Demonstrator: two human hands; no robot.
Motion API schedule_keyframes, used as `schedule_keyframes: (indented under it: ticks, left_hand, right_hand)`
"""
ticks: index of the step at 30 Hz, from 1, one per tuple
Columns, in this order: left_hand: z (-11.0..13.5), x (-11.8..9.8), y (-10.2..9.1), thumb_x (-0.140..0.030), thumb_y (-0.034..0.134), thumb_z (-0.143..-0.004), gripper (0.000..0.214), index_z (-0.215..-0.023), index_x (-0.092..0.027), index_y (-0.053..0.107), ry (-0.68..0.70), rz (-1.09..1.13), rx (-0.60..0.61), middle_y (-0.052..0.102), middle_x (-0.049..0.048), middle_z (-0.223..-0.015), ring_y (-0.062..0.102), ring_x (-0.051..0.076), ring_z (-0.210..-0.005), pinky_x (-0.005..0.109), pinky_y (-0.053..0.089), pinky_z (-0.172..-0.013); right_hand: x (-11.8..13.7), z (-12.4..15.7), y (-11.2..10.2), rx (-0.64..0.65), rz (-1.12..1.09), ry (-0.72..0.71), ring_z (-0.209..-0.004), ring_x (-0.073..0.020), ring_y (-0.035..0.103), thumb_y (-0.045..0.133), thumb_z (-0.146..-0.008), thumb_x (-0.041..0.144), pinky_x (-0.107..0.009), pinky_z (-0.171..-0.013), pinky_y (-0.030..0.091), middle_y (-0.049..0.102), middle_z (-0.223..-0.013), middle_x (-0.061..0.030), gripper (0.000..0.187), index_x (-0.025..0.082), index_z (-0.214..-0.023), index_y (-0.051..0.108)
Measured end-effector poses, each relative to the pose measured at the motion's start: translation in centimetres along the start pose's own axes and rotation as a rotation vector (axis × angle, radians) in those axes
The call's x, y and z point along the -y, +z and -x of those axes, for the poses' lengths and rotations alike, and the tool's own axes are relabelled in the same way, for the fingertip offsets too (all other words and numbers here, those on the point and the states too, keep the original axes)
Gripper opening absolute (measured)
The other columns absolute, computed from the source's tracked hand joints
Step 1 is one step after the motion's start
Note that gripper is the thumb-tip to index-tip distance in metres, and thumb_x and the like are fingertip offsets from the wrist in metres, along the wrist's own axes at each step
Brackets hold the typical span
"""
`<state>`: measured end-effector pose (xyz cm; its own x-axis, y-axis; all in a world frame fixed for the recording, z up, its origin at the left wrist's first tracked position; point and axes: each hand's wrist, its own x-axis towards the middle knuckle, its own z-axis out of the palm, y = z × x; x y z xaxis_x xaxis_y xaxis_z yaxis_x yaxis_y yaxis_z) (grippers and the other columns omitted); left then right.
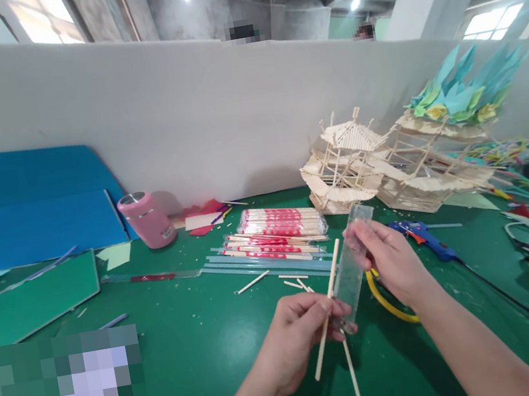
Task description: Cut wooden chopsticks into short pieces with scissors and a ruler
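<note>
My left hand (296,341) is closed round a thin wooden stick (333,266) and pinches the lower end of a clear plastic ruler (355,257). My right hand (392,256) grips the ruler's upper part with fingers and thumb. Stick and ruler lie side by side, slanting up to the right above the green table (196,365). A second wooden stick (352,372) lies on the mat below my left hand.
Packs of wrapped chopsticks (281,222) and loose sticks lie ahead. A stick-built model (381,165) stands at the back right, beside a blue glue gun (427,242). A pink cup (147,219) and blue boards (22,205) are at the left. Yellow-handled tool (389,305) under my right wrist.
</note>
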<state>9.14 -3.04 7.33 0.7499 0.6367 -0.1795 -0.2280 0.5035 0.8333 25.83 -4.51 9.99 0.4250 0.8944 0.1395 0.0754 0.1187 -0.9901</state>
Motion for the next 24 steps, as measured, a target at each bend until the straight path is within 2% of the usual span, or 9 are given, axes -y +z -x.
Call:
schedule_keyframes:
  ticks: [4, 6, 8, 11, 16, 19, 24]
  left_hand:
    - [0.1, -0.3, -0.1, -0.031, 0.056, -0.074, 0.022, -0.072, -0.011, 0.065, 0.043, -0.051, -0.075, 0.063, 0.0065, -0.070, 0.058, 0.015, -0.064, 0.026, 0.042, -0.063]
    - [0.2, -0.5, -0.1, -0.030, 0.057, -0.074, 0.021, -0.072, -0.011, 0.065, 0.059, -0.054, -0.086, 0.063, 0.0059, -0.071, 0.058, 0.015, -0.065, 0.026, 0.043, -0.065]
    - [0.2, -0.7, 0.0, -0.029, 0.056, -0.074, 0.020, -0.071, -0.011, 0.065, 0.058, -0.043, -0.077, 0.063, 0.0054, -0.070, 0.058, 0.014, -0.064, 0.026, 0.043, -0.066]
    - [0.2, -0.9, -0.2, -0.028, 0.057, -0.074, 0.019, -0.067, -0.011, 0.064, 0.067, -0.008, -0.106, 0.062, 0.0046, -0.070, 0.056, 0.012, -0.062, 0.025, 0.043, -0.064]
    - [0.2, -1.2, -0.7, -0.031, 0.057, -0.073, 0.021, -0.074, -0.012, 0.065, 0.065, -0.032, -0.181, 0.063, 0.0057, -0.074, 0.056, 0.013, -0.065, 0.027, 0.043, -0.068]
    - [0.2, -1.3, -0.8, -0.032, 0.056, -0.074, 0.022, -0.072, -0.012, 0.064, 0.071, -0.086, -0.162, 0.063, 0.0066, -0.077, 0.057, 0.015, -0.069, 0.029, 0.043, -0.069]
    - [0.2, -1.5, -0.9, -0.034, 0.054, -0.075, 0.024, -0.070, -0.012, 0.062, 0.070, -0.222, -0.141, 0.063, 0.0051, -0.070, 0.059, 0.016, -0.065, 0.028, 0.042, -0.066]
  right_hand:
    - [-0.4, 1.6, 0.6, 0.177, 0.004, 0.082, -0.044, -0.0071, 0.039, 0.053, -0.077, 0.039, -0.020, -0.040, 0.028, 0.048, -0.058, 0.0037, 0.025, 0.017, -0.088, 0.056]
    - [-0.5, 2.5, 1.1, 0.278, 0.004, 0.122, -0.045, -0.0076, 0.040, 0.053, -0.077, 0.036, -0.019, -0.040, 0.029, 0.050, -0.058, 0.0036, 0.022, 0.017, -0.087, 0.055]
    - [-0.7, 3.2, 1.5, 0.328, -0.013, 0.142, -0.047, -0.0082, 0.041, 0.051, -0.078, 0.036, -0.019, -0.041, 0.030, 0.051, -0.059, 0.0031, 0.019, 0.018, -0.081, 0.056]
    - [-0.9, 3.5, 1.5, 0.279, 0.015, 0.124, -0.047, -0.0079, 0.039, 0.049, -0.079, 0.037, -0.019, -0.042, 0.028, 0.048, -0.057, 0.0036, 0.022, 0.017, -0.076, 0.056]
    - [-1.1, 3.2, 1.0, 0.221, 0.001, 0.129, -0.045, -0.0077, 0.032, 0.048, -0.080, 0.040, -0.021, -0.041, 0.023, 0.039, -0.053, 0.0057, 0.025, 0.017, -0.085, 0.057]
    - [-1.2, 3.2, 0.9, 0.215, -0.010, 0.111, -0.045, -0.0082, 0.032, 0.047, -0.080, 0.041, -0.022, -0.043, 0.024, 0.039, -0.054, 0.0056, 0.026, 0.018, -0.086, 0.056]
    - [-1.2, 3.2, 0.8, 0.209, 0.018, 0.060, -0.047, -0.0084, 0.033, 0.045, -0.082, 0.038, -0.022, -0.044, 0.024, 0.039, -0.056, 0.0051, 0.023, 0.019, -0.090, 0.054]
